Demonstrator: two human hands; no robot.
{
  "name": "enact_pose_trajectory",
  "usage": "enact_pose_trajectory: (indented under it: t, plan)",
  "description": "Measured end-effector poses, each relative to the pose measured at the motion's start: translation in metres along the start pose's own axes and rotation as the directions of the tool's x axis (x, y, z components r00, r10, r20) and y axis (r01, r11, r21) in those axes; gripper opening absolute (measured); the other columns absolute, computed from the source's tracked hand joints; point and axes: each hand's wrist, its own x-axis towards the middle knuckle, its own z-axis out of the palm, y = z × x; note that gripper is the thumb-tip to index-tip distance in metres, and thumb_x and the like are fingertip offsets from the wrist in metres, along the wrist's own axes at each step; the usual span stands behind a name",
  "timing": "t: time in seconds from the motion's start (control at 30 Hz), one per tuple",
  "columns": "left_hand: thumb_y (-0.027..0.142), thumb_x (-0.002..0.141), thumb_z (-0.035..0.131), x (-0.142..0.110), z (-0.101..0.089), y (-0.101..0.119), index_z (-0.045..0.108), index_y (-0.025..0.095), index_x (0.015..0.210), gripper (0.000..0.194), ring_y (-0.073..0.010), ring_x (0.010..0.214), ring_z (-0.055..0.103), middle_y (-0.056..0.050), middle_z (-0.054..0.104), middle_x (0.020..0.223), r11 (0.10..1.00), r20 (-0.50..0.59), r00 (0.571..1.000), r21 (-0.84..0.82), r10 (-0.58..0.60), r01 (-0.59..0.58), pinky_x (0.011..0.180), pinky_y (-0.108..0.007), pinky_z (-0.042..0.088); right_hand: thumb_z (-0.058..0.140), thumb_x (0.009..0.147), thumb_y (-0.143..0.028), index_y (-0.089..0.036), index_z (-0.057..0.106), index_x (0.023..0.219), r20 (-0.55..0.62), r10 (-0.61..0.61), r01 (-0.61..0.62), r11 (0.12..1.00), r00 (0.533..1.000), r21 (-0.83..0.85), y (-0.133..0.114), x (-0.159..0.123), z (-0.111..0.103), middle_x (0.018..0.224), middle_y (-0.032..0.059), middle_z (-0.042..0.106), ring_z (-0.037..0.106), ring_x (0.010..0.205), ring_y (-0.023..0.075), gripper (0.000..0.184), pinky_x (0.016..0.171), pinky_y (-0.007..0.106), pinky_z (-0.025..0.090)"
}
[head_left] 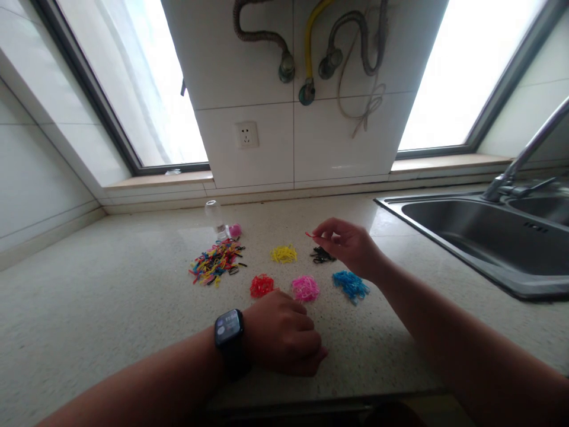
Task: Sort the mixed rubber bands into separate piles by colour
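A small red rubber band (310, 235) is pinched between the thumb and forefinger of my right hand (349, 244), raised over the pile of black rubber bands (320, 255). My left hand (284, 335) rests curled near the counter's front edge; its palm side is hidden. Just beyond it lie a red pile (262, 286) and a pink pile (305, 289) of bands. A blue pile (350, 286) sits below my right hand, and a yellow pile (284, 254) is left of the black one. Farther left spreads a mixed-colour heap of rubber bands (216, 262).
A clear container (213, 214) and a pink object (235, 230) stand behind the mixed heap. The speckled counter (133, 284) runs to a tiled wall with a socket (247, 135). At right is a steel sink (462, 237) with a faucet (511, 169).
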Motion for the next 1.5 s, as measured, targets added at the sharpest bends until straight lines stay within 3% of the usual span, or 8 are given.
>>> enact_pose_trajectory:
  t: [0.47, 0.77, 1.1, 1.5]
  plan:
    - [0.030, 0.093, 0.053, 0.0000, -0.0009, 0.0000, 0.049, 0.019, 0.060, 0.035, -0.0115, 0.047, 0.046, 0.003, 0.050, 0.050, 1.000, 0.030, 0.999, 0.006, 0.009, -0.009, 0.045, -0.030, 0.023, 0.069, 0.086, -0.033, -0.021, 0.066, 0.089, -0.075, -0.098, 0.085, 0.983, 0.992, -0.165, -0.0041, 0.0000, -0.0038, 0.068, -0.0024, 0.049, 0.044, 0.062, 0.0111, 0.013, 0.053, 0.026, 0.042]
    - [0.029, 0.092, 0.054, 0.0007, -0.0016, 0.0002, 0.049, 0.019, 0.060, 0.034, -0.0115, 0.047, 0.047, 0.003, 0.050, 0.050, 1.000, 0.009, 1.000, 0.008, 0.011, -0.011, 0.045, -0.031, 0.023, 0.071, 0.083, -0.033, -0.021, 0.066, 0.089, -0.093, -0.086, 0.075, 0.990, 0.992, -0.117, -0.0044, 0.0013, -0.0048, 0.066, -0.0047, 0.044, 0.040, 0.058, 0.0096, 0.014, 0.053, 0.026, 0.041]
    - [0.030, 0.092, 0.054, -0.0001, -0.0007, 0.0004, 0.050, 0.019, 0.060, 0.034, -0.0117, 0.048, 0.047, 0.003, 0.051, 0.051, 1.000, 0.049, 0.999, 0.017, 0.007, -0.008, 0.045, -0.031, 0.026, 0.074, 0.081, -0.038, -0.021, 0.067, 0.087, -0.111, -0.070, 0.062, 0.996, 0.991, -0.069, -0.0037, 0.0028, -0.0049, 0.068, -0.0026, 0.050, 0.041, 0.058, 0.0097, 0.020, 0.048, 0.025, 0.035]
    - [0.028, 0.092, 0.053, -0.0003, 0.0001, 0.0003, 0.050, 0.019, 0.060, 0.034, -0.0120, 0.048, 0.046, 0.003, 0.051, 0.051, 1.000, 0.018, 1.000, -0.006, 0.003, -0.003, 0.045, -0.032, 0.025, 0.076, 0.079, -0.036, -0.020, 0.070, 0.086, -0.092, -0.014, 0.011, 1.000, 0.996, -0.027, -0.0092, 0.0023, -0.0058, 0.065, -0.0024, 0.057, 0.043, 0.055, 0.0087, 0.017, 0.047, 0.024, 0.031]
